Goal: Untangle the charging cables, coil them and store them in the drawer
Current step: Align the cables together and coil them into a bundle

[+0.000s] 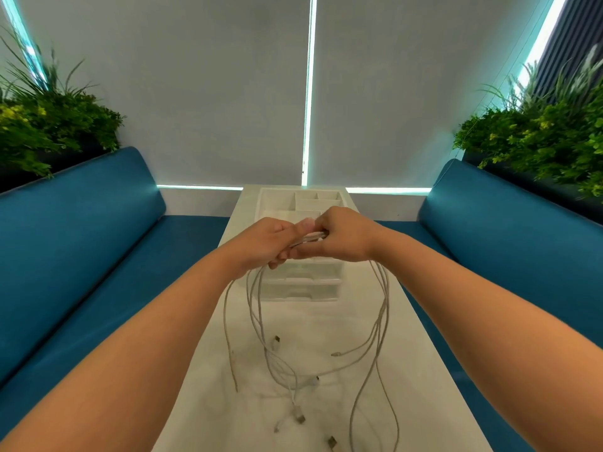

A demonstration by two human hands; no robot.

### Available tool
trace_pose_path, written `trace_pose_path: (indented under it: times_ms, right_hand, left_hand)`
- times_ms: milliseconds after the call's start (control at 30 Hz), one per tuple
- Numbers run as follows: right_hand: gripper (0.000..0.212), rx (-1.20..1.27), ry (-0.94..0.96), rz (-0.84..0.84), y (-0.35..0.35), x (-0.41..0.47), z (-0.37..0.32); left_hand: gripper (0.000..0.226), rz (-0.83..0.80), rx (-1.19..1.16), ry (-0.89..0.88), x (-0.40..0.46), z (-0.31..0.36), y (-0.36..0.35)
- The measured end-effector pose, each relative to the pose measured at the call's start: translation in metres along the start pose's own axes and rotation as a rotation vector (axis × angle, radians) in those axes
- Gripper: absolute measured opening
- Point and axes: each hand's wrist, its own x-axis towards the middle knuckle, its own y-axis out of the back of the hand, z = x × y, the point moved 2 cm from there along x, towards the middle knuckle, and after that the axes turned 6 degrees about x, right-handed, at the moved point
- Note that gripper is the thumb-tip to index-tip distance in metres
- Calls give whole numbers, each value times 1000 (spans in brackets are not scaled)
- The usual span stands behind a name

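A: So, how far along does this look?

B: Early, I'd say. Both hands are raised over the table (421, 370), the left hand (266, 241) and right hand (341, 234) touching, fingers curled round a bunch of white cables (257, 308) between them. The loose ends hang down and trail across the table, crossing each other.

A: Anything coiled or stored yet?

B: Nothing that shows. The drawer unit (301, 285) behind the hands has both visible drawers closed.

A: Any brand or writing?

B: None I can read; the plugs (300, 418) are too small
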Motion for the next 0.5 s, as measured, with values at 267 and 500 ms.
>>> trace_pose_path:
  times_ms: [267, 500]
  right_hand:
    - [43, 586, -73, 298, 18, -10, 21]
    - [44, 745, -107, 371, 19, -11, 16]
  left_hand:
    - [44, 103, -37, -43, -2, -17, 5]
    - [48, 173, -194, -52, 2, -10, -4]
